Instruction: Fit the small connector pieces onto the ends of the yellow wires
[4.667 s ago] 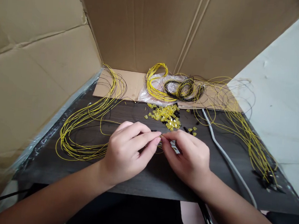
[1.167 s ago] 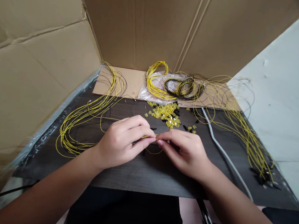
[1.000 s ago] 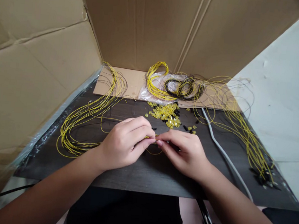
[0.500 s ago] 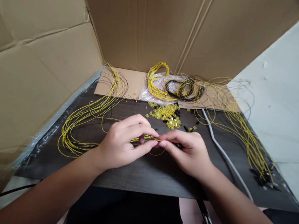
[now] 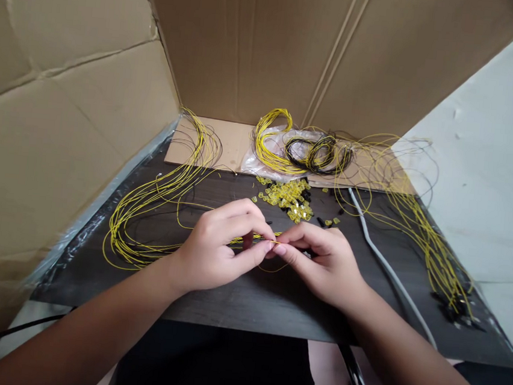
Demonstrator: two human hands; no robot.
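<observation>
Thumb and forefinger of my left hand [image 5: 228, 244] pinch a thin yellow wire [image 5: 276, 242] near the middle of the dark table. My right hand [image 5: 320, 259] pinches the same wire from the other side, its fingertips almost touching the left ones. Whatever sits between the right fingertips is too small to make out. A bundle of yellow and black wires [image 5: 120, 219] curves from the left side of the table and passes behind my left hand. Just beyond my hands lies a pile of small yellow clear plastic pieces [image 5: 286, 194] mixed with black ones.
Coiled yellow wires [image 5: 261, 141] and black wires [image 5: 319, 153] rest on a plastic bag on a cardboard strip [image 5: 229, 147]. At right, another wire bundle [image 5: 440, 258] ends in black connectors [image 5: 456, 311]. A grey cable [image 5: 379, 259] crosses the table. Cardboard walls [image 5: 270, 48] stand behind and left.
My fingertips have shifted slightly, and a short stretch of yellow wire now shows between them. Otherwise the view has only moved a little.
</observation>
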